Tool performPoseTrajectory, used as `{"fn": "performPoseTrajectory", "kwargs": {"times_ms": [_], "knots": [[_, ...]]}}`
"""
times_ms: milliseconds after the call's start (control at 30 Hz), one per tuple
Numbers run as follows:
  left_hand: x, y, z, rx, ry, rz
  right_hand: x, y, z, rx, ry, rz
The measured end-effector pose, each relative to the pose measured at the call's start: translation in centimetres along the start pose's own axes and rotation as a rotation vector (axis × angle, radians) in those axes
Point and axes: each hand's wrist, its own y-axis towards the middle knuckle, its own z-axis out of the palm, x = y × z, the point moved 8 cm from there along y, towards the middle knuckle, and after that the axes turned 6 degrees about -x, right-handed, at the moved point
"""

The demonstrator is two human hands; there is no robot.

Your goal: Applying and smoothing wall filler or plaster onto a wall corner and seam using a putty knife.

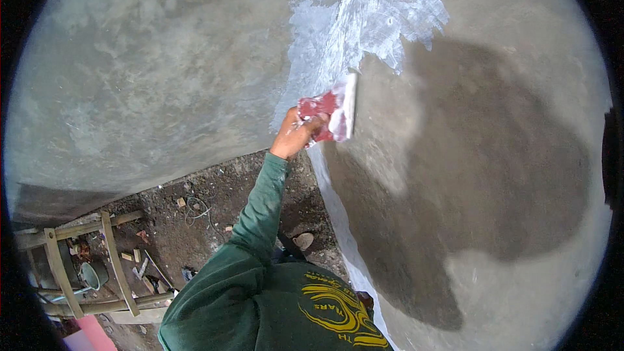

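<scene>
My left hand [296, 133] is closed around a red putty spreader [322, 107], its thumb pressed along the handle. White paste coats the spreader's wide, straight edge and spots the fingers. The spreader is at the right-hand grey wall [390, 130], just below a broad patch of white filler [390, 16]. That filler covers the corner where two walls meet and spreads onto both, with ragged edges. Lower down, a narrow pale strip [348, 240] follows the corner. My right hand does not show.
A wooden ladder [117, 263] is at the lower left, with a bucket [94, 275] seen between its rungs. Wood scraps [133, 256] and a thin looped wire [198, 209] litter the dirt floor [214, 185]. The left grey wall [162, 71] rises beside my arm. Dark shadows fall across the right wall.
</scene>
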Motion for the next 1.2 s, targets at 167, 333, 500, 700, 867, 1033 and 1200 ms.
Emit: {"fn": "performPoseTrajectory", "kwargs": {"times_ms": [167,333,500,700,867,1033,1200], "knots": [[7.4,6.3,1.7,-0.129,-0.108,-0.129,-4.1,-0.6,-2.9,-0.101,-0.186,-0.164],[5.0,10.9,1.3,-0.155,-0.06,0.116,-5.3,1.4,-1.5,-0.106,-0.317,-0.421],[0.2,10.4,-0.9,-0.021,-0.057,-0.012,-5.6,1.7,0.4,-0.114,-0.44,-0.665],[-4.0,8.0,2.6,0.116,-0.061,0.126,2.4,-0.5,-5.8,-0.038,-0.081,-0.214],[-2.2,3.8,2.3,0.171,-0.073,0.073,15.2,1.6,-12.3,-0.122,-0.344,-0.283],[2.2,1.7,-2.2,0.121,-0.243,-0.09,43.7,-0.4,-22.5,-0.031,0.177,-0.509],[1.1,0.2,-6.3,0.156,-0.578,-0.164,62.5,-4.4,-30.6,-0.277,0.312,-0.795]]}}
